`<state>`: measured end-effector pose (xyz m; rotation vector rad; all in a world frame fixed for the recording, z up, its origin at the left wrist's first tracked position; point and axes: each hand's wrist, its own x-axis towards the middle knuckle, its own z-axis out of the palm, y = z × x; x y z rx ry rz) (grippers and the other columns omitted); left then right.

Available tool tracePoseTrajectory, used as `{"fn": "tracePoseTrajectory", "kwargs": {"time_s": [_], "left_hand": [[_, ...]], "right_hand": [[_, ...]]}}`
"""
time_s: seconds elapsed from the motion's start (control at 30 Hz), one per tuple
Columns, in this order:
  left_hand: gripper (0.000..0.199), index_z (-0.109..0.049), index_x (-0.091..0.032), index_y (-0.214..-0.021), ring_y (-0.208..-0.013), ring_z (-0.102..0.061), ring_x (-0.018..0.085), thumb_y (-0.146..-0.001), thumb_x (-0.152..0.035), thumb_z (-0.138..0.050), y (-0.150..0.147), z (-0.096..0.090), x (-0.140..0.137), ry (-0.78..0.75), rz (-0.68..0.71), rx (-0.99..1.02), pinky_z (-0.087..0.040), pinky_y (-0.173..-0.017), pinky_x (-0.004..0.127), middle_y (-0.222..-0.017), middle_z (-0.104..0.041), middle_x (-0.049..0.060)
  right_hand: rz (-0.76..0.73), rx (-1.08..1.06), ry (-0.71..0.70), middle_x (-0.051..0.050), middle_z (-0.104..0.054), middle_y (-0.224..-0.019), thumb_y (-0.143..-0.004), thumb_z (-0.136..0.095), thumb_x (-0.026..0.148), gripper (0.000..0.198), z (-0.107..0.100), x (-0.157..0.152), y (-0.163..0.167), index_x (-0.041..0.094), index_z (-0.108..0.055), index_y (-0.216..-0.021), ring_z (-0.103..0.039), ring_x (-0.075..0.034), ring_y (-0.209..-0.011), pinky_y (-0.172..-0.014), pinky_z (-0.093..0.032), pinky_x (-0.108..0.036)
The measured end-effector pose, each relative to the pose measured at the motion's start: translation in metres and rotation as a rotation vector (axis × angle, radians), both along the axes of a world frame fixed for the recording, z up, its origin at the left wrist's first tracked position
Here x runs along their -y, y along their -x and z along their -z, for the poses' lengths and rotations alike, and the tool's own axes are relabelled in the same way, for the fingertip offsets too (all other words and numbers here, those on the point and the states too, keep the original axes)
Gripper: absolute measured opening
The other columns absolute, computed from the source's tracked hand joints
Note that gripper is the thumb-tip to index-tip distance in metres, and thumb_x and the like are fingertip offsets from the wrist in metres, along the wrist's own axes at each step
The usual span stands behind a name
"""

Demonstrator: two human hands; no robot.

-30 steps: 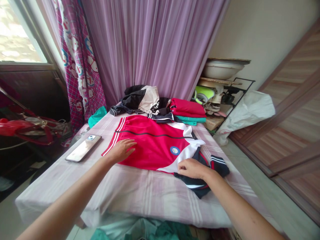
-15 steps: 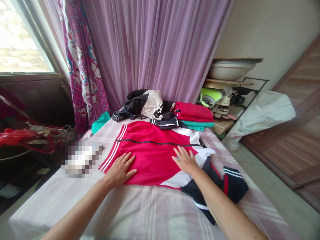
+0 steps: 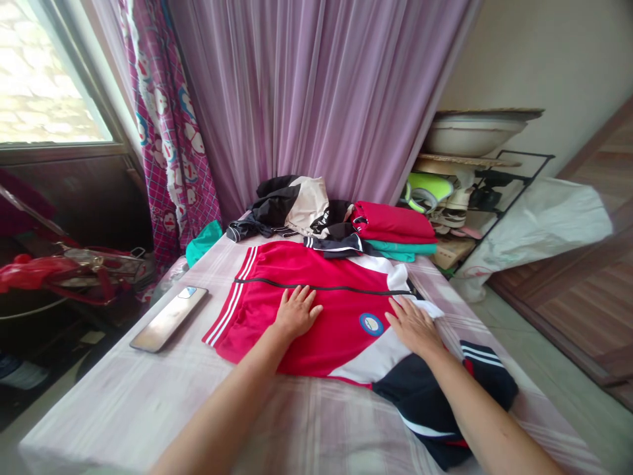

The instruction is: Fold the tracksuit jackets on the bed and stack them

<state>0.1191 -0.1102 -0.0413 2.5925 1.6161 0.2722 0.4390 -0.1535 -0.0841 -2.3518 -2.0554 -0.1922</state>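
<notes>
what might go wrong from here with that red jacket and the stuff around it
The phone lies near the left edge of the table, so a tug on the tablecloth could send it off. The jacket's navy cuff lies close to the right edge and might slip over. With the left hand and right hand on the red jacket, a sideways push could bunch the cloth.
</notes>
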Motion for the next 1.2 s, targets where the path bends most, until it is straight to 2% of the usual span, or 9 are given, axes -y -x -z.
{"fn": "tracePoseTrajectory", "kwargs": {"time_s": [0.2, 0.33, 0.43, 0.53, 0.7, 0.8, 0.97, 1.1, 1.2], "left_hand": [[0.057, -0.047, -0.026, -0.147, -0.147, -0.032, 0.03, -0.098, -0.052, -0.034, 0.077, 0.014, -0.008, -0.025, -0.144, -0.079, -0.021, -0.12, 0.055, -0.156, -0.041, 0.009], [0.055, -0.051, -0.021, -0.144, -0.147, -0.032, 0.031, -0.099, -0.047, -0.033, 0.114, 0.007, -0.011, -0.099, -0.205, -0.065, -0.021, -0.12, 0.054, -0.155, -0.042, 0.011], [0.055, -0.047, -0.018, -0.147, -0.147, -0.032, 0.03, -0.1, -0.042, -0.031, 0.117, 0.004, -0.015, -0.057, -0.297, -0.043, -0.028, -0.118, 0.052, -0.157, -0.038, 0.011], [0.054, -0.048, -0.021, -0.146, -0.148, -0.028, 0.032, -0.099, -0.044, -0.035, 0.112, 0.004, -0.017, -0.026, -0.323, -0.101, -0.025, -0.119, 0.055, -0.159, -0.036, 0.01], [0.054, -0.048, -0.025, -0.146, -0.148, -0.027, 0.032, -0.098, -0.046, -0.036, 0.109, 0.007, -0.015, -0.047, -0.305, -0.16, -0.024, -0.119, 0.056, -0.159, -0.036, 0.008], [0.054, -0.047, -0.025, -0.147, -0.148, -0.027, 0.032, -0.099, -0.046, -0.035, 0.112, 0.007, -0.015, -0.036, -0.3, -0.165, -0.026, -0.118, 0.056, -0.16, -0.034, 0.007], [0.052, -0.053, -0.023, -0.142, -0.146, -0.032, 0.035, -0.098, -0.045, -0.038, 0.108, -0.003, -0.017, -0.003, -0.328, -0.149, -0.026, -0.116, 0.059, -0.156, -0.042, 0.01], [0.05, -0.062, -0.02, -0.132, -0.143, -0.036, 0.035, -0.099, -0.045, -0.034, 0.07, -0.011, -0.022, -0.111, -0.31, -0.111, -0.021, -0.118, 0.061, -0.15, -0.049, 0.014], [0.053, -0.052, -0.022, -0.142, -0.146, -0.033, 0.03, -0.099, -0.046, -0.032, 0.033, -0.006, -0.026, -0.067, -0.171, -0.058, -0.022, -0.12, 0.056, -0.156, -0.041, 0.01]], "right_hand": [[-0.018, 0.033, -0.009, -0.012, -0.04, -0.156, -0.094, -0.033, 0.039, 0.059, 0.006, -0.001, -0.007, 0.019, -0.045, -0.148, -0.032, -0.027, -0.145, -0.117, -0.024, -0.049], [0.011, 0.028, 0.062, -0.014, -0.047, -0.151, -0.093, -0.037, 0.041, 0.055, -0.014, -0.009, -0.002, 0.018, -0.053, -0.141, -0.04, -0.03, -0.139, -0.112, -0.031, -0.05], [-0.009, 0.012, 0.045, -0.019, -0.054, -0.143, -0.093, -0.041, 0.038, 0.05, -0.044, -0.024, 0.024, 0.014, -0.061, -0.132, -0.049, -0.033, -0.131, -0.108, -0.036, -0.052], [-0.134, -0.073, -0.1, -0.017, -0.047, -0.15, -0.097, -0.034, 0.037, 0.053, -0.064, -0.042, 0.074, 0.014, -0.051, -0.142, -0.044, -0.03, -0.136, -0.11, -0.034, -0.051], [-0.384, -0.13, 0.022, -0.008, -0.032, -0.161, -0.1, -0.032, 0.044, 0.056, -0.044, -0.057, 0.125, 0.026, -0.038, -0.152, -0.028, -0.025, -0.147, -0.118, -0.021, -0.052], [-0.269, -0.099, 0.124, -0.007, -0.029, -0.162, -0.1, -0.029, 0.046, 0.058, -0.023, -0.057, 0.092, 0.026, -0.033, -0.154, -0.025, -0.024, -0.149, -0.118, -0.02, -0.052], [-0.068, 0.01, 0.064, -0.01, -0.033, -0.16, -0.099, -0.025, 0.041, 0.059, -0.012, -0.054, 0.012, 0.021, -0.035, -0.154, -0.029, -0.025, -0.147, -0.116, -0.024, -0.054], [-0.05, 0.041, 0.012, -0.009, -0.035, -0.159, -0.099, -0.026, 0.041, 0.058, -0.01, -0.052, 0.0, 0.023, -0.038, -0.152, -0.031, -0.026, -0.146, -0.116, -0.027, -0.052], [-0.051, 0.045, 0.02, -0.008, -0.036, -0.159, -0.099, -0.027, 0.041, 0.057, -0.009, -0.051, 0.005, 0.024, -0.039, -0.152, -0.031, -0.025, -0.146, -0.116, -0.027, -0.051]]}}
